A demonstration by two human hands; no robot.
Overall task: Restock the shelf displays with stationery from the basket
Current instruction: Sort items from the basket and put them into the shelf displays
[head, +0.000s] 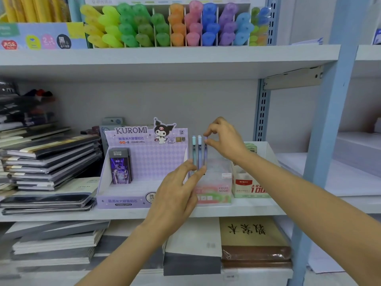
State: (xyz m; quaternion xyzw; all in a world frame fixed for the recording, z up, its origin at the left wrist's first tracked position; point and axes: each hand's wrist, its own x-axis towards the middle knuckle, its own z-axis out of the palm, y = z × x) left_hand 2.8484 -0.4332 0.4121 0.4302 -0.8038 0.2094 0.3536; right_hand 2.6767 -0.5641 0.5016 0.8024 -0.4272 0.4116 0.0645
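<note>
Pens (199, 153) stood upright, lower ends hidden in my clasping left grip (179, 188); my right grip (224, 139), at one o'clock, pinched the rightmost cap.

The three pens (199, 153) between the left hand (177, 188) and the right hand (224, 139) are pastel: mint, pale blue and lilac. Left of the hands, the display box (144, 159) is lilac with a diamond check. Below the right hand, the small box (214, 193) is pink and green. Above, the highlighters (175, 25) are yellow, green, orange, pink, blue and purple.
</note>
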